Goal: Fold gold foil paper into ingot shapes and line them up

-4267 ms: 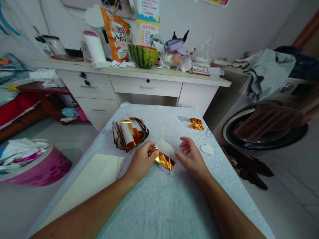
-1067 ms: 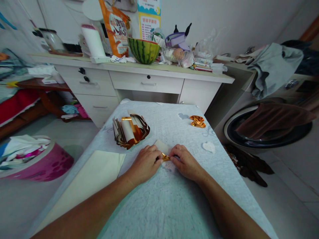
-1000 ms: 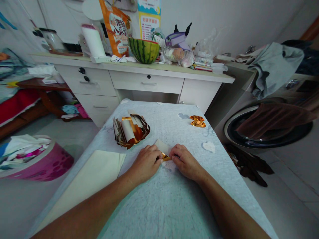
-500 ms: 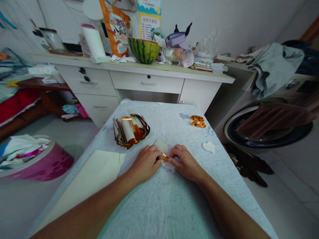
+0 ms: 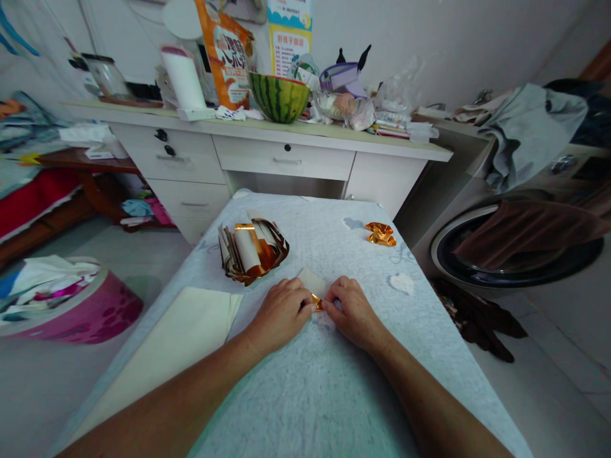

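Observation:
Both hands rest close together over the cloth-covered table. My left hand pinches the left side of a small sheet of gold foil paper, with the thumb near its folded gold edge. On the other side, my right hand grips the same sheet between thumb and fingers. The sheet's pale back shows beyond the fingers; its ends are hidden under them. Beyond my left hand lies a bundle of gold foil papers, some with pale backs up. Two folded gold foil pieces sit at the far right of the table.
Large cream paper sheets lie on the table's left, under my left forearm. A pink bin stands on the floor at left. Ahead is a white desk bearing a watermelon half; a washing machine is at right.
The view has shifted very slightly. Both hands stay on the foil paper, and a little less gold shows between the fingers.

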Motion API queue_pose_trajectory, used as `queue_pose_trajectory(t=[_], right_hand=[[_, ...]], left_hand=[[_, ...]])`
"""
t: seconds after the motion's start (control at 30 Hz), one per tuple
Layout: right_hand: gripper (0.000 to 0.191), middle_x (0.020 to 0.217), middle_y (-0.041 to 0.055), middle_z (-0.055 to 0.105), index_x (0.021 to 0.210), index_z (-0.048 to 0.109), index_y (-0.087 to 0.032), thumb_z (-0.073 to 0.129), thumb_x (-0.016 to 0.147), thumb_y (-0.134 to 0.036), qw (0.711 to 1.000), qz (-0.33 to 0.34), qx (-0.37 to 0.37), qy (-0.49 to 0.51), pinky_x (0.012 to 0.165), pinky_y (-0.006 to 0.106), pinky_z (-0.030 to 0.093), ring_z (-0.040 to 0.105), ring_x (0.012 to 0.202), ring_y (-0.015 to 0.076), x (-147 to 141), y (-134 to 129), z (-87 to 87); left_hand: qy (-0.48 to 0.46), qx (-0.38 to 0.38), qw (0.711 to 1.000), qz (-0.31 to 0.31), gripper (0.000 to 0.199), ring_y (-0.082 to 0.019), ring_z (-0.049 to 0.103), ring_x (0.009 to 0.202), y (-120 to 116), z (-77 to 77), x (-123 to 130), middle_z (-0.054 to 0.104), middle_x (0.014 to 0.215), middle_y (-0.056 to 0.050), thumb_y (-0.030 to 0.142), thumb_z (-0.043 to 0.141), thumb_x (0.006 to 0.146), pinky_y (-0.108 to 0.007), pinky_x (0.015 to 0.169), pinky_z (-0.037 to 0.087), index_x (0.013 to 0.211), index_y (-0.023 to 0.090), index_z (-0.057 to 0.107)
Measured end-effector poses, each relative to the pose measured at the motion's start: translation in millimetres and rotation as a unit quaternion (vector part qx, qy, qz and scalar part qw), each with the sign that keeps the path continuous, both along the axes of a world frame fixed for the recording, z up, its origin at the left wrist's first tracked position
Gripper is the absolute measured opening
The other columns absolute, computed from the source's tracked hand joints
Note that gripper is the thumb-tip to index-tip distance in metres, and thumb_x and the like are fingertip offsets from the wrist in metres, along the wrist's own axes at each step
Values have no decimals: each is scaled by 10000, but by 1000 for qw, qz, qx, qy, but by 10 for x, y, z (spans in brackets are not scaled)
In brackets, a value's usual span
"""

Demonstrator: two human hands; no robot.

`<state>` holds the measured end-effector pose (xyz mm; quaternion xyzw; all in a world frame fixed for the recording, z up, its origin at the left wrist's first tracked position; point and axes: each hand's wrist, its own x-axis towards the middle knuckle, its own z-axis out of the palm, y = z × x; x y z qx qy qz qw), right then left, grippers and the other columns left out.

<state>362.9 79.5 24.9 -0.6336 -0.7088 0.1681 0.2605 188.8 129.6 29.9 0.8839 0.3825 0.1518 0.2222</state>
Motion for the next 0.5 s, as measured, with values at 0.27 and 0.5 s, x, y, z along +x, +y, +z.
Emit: queue_pose_trajectory(t=[0.27, 0.5], right_hand=[[110, 824, 40, 549, 692, 610, -170, 660, 789, -186, 1000, -26, 6, -10, 776, 296, 363, 469, 835, 179, -27, 24, -19], [119, 804, 41, 547, 680, 599, -165, 648, 789, -170, 999, -31, 18, -25, 766, 293, 357, 470, 813, 176, -34, 26, -36]], left_hand=[[11, 20, 1000, 9, 157, -186, 529, 852, -15, -23, 13, 573, 825, -24, 253, 533, 842, -308, 778, 384, 718, 197, 611], [17, 36, 999, 18, 158, -182, 520, 828, -28, -38, 29, 565, 810, -24, 226, 521, 840, -304, 759, 373, 699, 194, 586]])
